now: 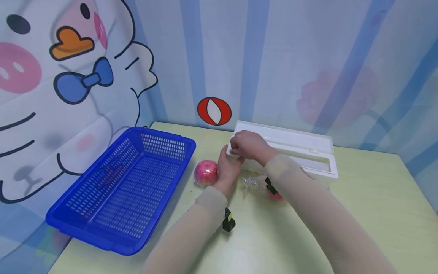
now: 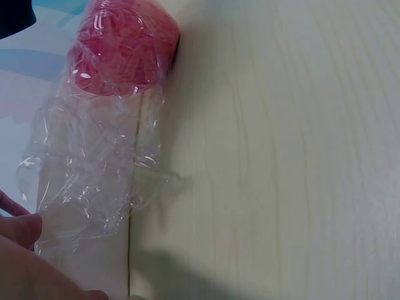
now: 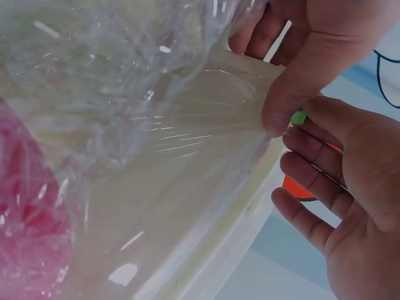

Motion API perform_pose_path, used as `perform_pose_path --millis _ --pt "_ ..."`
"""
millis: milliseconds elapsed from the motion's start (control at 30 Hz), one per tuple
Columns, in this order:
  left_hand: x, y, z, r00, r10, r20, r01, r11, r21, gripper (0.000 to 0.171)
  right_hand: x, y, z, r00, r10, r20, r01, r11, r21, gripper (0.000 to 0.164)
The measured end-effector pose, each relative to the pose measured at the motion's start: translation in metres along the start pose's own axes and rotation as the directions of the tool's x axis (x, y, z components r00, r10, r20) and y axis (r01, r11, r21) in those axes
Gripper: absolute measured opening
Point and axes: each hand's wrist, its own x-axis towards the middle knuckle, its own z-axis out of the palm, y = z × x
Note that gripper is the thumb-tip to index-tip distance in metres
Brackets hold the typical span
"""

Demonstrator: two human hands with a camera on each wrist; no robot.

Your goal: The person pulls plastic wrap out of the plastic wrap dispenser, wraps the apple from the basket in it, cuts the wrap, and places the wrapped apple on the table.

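A white cling film box (image 1: 291, 163) stands with its lid raised. At its left end, my left hand (image 1: 230, 167) pinches clear film (image 3: 175, 137) at the box corner. Creases fan out from its thumb (image 3: 278, 115) along the front of the box. My right hand (image 1: 251, 144) reaches over the same corner, thumb against the film beside the left thumb, other fingers loosely bent. A small green piece (image 3: 299, 117) shows between the hands. Crumpled film runs to a round, pink, apple-like fruit (image 2: 128, 47) by the box, partly hidden under the right forearm in the head view.
A second film-wrapped pink fruit (image 1: 206, 173) sits just left of my left hand. The blue plastic basket (image 1: 189, 146) takes up the table's left side. A printed cloth wall (image 1: 280, 76) rises behind the pale wooden table (image 1: 369, 198). Both wrists carry small black cameras.
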Motion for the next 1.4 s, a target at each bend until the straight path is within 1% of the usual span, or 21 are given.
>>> perform_pose_path --millis 100,267,367,467,600,767,1000,1233,1300,1400 --pt "0.0 -0.001 0.001 1.0 -0.017 0.002 0.017 1.0 -0.005 0.079 0.002 0.001 0.001 1.0 -0.005 0.014 0.005 1.0 -0.012 0.015" --pt "0.002 -0.004 0.004 0.999 -0.037 -0.001 0.037 0.998 -0.046 0.081 0.004 0.003 0.002 1.0 -0.03 0.003 0.03 0.999 -0.015 0.019" --pt "0.004 -0.006 0.005 0.998 -0.065 -0.008 0.064 0.996 -0.056 0.078 0.005 0.003 0.001 0.999 -0.04 0.004 0.04 0.999 -0.014 0.021" --pt "0.004 -0.006 0.005 0.997 -0.078 -0.014 0.077 0.996 -0.052 0.073 0.006 0.002 0.001 0.999 -0.034 0.012 0.035 0.999 -0.011 0.022" --pt "0.003 -0.005 0.003 0.997 -0.075 -0.016 0.073 0.995 -0.069 0.069 0.007 0.002 0.001 0.999 -0.027 0.021 0.027 1.0 -0.014 0.023" --pt "0.003 -0.005 0.003 0.998 -0.065 -0.014 0.063 0.993 -0.102 0.067 0.006 0.002 0.0 0.999 -0.036 0.024 0.036 0.999 -0.018 0.022" --pt "0.006 -0.005 0.004 0.994 -0.108 -0.004 0.107 0.988 -0.113 0.066 0.001 0.005 0.0 0.997 -0.079 -0.015 0.079 0.996 -0.03 0.024" --pt "0.003 -0.001 0.003 0.988 -0.153 -0.016 0.149 0.98 -0.131 0.066 -0.004 0.008 0.002 0.992 -0.12 -0.034 0.118 0.992 -0.055 0.019" --pt "0.003 0.0 0.003 0.988 -0.156 -0.02 0.152 0.979 -0.132 0.065 -0.005 0.008 0.002 0.992 -0.122 -0.037 0.119 0.991 -0.057 0.019" --pt "0.003 0.001 0.004 0.989 -0.145 -0.025 0.14 0.98 -0.14 0.063 -0.008 0.009 0.001 0.99 -0.127 -0.056 0.124 0.991 -0.056 0.021"
